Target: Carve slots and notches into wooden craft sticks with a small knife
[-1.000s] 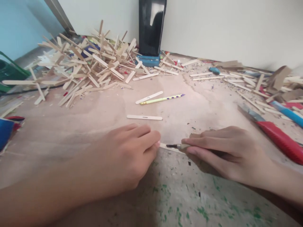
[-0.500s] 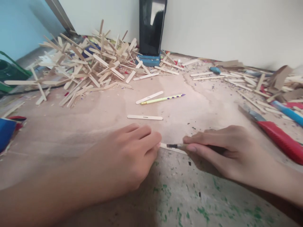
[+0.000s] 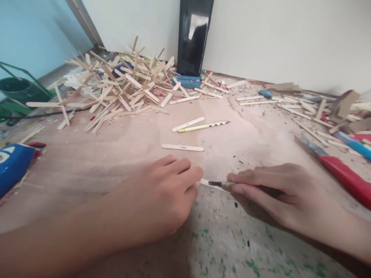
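My left hand point(image 3: 174, 193) is closed in a pinch on the left end of a pale craft stick point(image 3: 205, 182), which lies low over the tabletop. From the right, my right hand point(image 3: 266, 189) grips what looks like a small craft knife point(image 3: 216, 184). Its dark, narrow tip lies along the craft stick, while the fingers cover most of its handle. Just beyond my hands, another craft stick point(image 3: 191, 148) shows a dark slit at its middle. Farther back, a marked craft stick point(image 3: 188, 124) lies against a yellow pencil point(image 3: 199, 126) with purple spots.
A heap of craft sticks point(image 3: 127, 83) spreads at the back left, beside a black upright object point(image 3: 193, 42) on a blue base. A red-handled knife point(image 3: 344, 177) lies at right near brown cardboard scraps point(image 3: 344, 106). A blue package point(image 3: 16, 166) sits at left.
The whole view has shifted slightly, so everything appears a little lower and farther right. Both hands keep the same grips, and the knife tip stays over the craft stick.
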Demonstrator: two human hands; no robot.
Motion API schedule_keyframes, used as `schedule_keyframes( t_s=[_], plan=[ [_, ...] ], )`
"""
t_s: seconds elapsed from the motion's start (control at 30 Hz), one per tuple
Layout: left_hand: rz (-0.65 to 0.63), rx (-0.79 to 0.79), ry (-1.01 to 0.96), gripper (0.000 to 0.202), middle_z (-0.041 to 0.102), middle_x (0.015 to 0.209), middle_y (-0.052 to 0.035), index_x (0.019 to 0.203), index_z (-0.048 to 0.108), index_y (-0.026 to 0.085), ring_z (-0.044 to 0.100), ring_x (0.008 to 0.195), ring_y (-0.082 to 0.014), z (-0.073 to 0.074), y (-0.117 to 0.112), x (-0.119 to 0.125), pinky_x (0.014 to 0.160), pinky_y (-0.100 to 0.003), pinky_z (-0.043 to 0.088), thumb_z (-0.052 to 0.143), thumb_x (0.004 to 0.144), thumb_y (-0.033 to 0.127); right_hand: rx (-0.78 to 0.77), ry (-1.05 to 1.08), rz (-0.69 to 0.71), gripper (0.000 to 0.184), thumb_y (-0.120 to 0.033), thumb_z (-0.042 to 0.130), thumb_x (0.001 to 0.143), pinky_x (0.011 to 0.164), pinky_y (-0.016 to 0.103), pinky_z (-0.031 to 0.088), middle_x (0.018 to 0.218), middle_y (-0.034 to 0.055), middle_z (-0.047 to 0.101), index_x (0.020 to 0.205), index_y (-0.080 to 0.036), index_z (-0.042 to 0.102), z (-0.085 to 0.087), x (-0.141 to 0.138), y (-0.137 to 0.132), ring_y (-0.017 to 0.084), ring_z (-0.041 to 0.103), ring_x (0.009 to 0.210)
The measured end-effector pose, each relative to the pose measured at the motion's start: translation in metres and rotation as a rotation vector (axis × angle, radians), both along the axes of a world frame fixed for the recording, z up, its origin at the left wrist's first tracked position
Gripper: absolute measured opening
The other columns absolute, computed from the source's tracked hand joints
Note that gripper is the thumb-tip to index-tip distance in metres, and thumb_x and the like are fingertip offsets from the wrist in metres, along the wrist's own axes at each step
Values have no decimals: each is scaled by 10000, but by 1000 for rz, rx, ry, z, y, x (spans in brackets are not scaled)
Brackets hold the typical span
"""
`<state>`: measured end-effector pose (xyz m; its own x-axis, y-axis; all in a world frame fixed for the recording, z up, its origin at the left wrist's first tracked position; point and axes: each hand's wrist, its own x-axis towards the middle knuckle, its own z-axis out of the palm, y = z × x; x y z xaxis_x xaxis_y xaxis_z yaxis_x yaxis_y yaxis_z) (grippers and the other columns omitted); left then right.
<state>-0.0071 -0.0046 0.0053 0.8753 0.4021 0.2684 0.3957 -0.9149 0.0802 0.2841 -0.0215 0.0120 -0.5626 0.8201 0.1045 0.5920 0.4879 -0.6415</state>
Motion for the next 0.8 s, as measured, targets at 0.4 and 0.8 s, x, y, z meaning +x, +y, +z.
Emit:
schedule_keyframes(
  t_s=[0.4, 0.8],
  plan=[
    [3, -1, -7, 236, 724, 929, -54, 918, 782, 132, 642, 847, -242, 0, 1, -2, 784, -420, 549, 579, 994, 41, -70, 43, -80, 208, -307, 680, 1079, 574, 177, 617, 953, 18, 886, 1068, -231, 874, 7, -6, -2, 150, 831, 735],
    [-8, 26, -29, 249, 752, 915, -68, 863, 789, 134, 673, 845, -246, 2, 1, 0, 767, -415, 559, 596, 994, 44, 20, 57, -59, 147, -307, 722, 1046, 636, 246, 689, 968, 21, 886, 1017, -248, 854, 3, -7, -4, 180, 841, 732]
  ],
)
